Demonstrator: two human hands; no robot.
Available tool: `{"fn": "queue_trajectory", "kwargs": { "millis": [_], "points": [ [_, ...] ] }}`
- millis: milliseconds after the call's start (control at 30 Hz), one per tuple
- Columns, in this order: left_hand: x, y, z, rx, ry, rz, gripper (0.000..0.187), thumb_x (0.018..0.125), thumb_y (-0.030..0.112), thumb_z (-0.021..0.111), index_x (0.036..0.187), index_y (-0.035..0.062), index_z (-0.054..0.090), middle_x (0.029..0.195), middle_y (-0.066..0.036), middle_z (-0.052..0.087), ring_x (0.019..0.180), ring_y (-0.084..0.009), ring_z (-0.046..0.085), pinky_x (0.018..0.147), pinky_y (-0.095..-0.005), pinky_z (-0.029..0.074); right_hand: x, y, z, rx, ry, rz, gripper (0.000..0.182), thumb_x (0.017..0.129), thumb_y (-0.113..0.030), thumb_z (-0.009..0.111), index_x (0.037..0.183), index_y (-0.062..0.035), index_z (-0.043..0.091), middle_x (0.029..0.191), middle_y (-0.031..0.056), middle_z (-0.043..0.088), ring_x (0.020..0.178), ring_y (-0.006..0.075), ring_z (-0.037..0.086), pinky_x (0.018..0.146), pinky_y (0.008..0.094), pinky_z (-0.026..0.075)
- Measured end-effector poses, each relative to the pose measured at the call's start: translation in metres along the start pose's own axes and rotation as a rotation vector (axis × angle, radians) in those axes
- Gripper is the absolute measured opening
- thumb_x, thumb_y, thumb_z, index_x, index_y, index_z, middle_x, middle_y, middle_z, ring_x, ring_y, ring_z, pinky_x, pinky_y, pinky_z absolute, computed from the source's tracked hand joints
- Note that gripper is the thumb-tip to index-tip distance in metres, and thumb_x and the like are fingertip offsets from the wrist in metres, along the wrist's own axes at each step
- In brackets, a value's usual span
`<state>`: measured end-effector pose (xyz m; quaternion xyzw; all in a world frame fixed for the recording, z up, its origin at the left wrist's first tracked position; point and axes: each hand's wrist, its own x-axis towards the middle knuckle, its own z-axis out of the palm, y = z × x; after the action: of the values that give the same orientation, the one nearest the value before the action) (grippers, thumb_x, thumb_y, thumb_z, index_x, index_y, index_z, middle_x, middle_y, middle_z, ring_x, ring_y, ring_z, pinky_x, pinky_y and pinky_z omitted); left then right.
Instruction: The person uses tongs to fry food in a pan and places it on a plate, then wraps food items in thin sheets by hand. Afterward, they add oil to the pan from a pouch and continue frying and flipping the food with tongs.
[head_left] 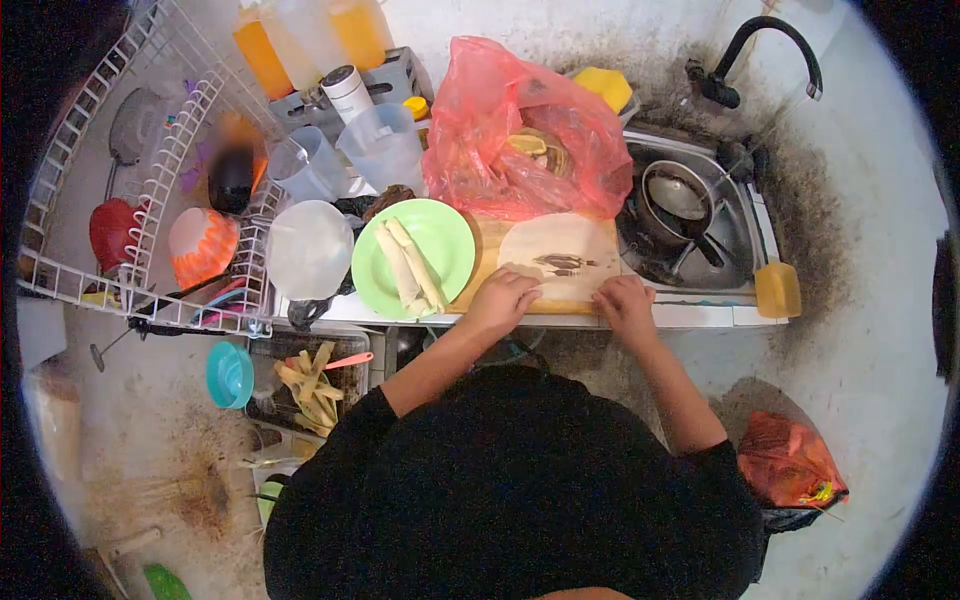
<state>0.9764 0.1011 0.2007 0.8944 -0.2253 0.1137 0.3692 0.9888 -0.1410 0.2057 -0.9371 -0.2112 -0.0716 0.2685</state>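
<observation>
A thin, pale spring roll wrapper (558, 238) lies spread on a wooden cutting board (486, 242), with several dark brown strips of filling (566, 264) across its middle. My left hand (506, 300) pinches the wrapper's near left edge, fingers bent together. At the near right edge, my right hand (627, 302) does the same. Left of the board, a light green plate (452, 228) carries several pale rolled wrappers (402, 266). Beyond the board sits a red plastic bag (480, 110) with yellowish food partly showing inside.
On the right is a steel sink (742, 262) holding a pot (655, 222), under a black faucet (770, 25). A yellow container (777, 290) stands at the sink's corner. A white wire rack (150, 200), plastic jugs (302, 168) and a translucent round lid (310, 250) occupy the left side.
</observation>
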Motion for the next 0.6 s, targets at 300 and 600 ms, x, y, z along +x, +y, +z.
{"fn": "queue_trajectory", "kwargs": {
  "millis": [300, 600],
  "points": [
    [0.003, 0.004, -0.002, -0.082, -0.017, -0.129, 0.029, 0.075, 0.013, 0.057, 0.102, 0.0036, 0.053, 0.095, -0.015, 0.055, 0.083, -0.0281, 0.053, 0.075, -0.0343, 0.043, 0.008, -0.004, -0.001, 0.066, -0.025, 0.121, 0.013, 0.072, -0.022, 0.060, 0.082, -0.0130, 0.058, 0.077, -0.0005, 0.057, 0.081, 0.0191, 0.049, 0.069, 0.0367, 0.025],
    [0.007, 0.004, -0.009, -0.193, -0.023, -0.176, 0.025, 0.073, 0.002, 0.056, 0.098, 0.0050, 0.056, 0.080, -0.012, 0.052, 0.070, -0.0243, 0.053, 0.065, -0.0309, 0.044, 0.014, 0.003, -0.004, 0.094, -0.082, 0.064, 0.011, 0.073, -0.017, 0.059, 0.084, -0.0169, 0.060, 0.075, -0.0018, 0.057, 0.080, 0.0192, 0.049, 0.068, 0.0375, 0.024]
  ]
}}
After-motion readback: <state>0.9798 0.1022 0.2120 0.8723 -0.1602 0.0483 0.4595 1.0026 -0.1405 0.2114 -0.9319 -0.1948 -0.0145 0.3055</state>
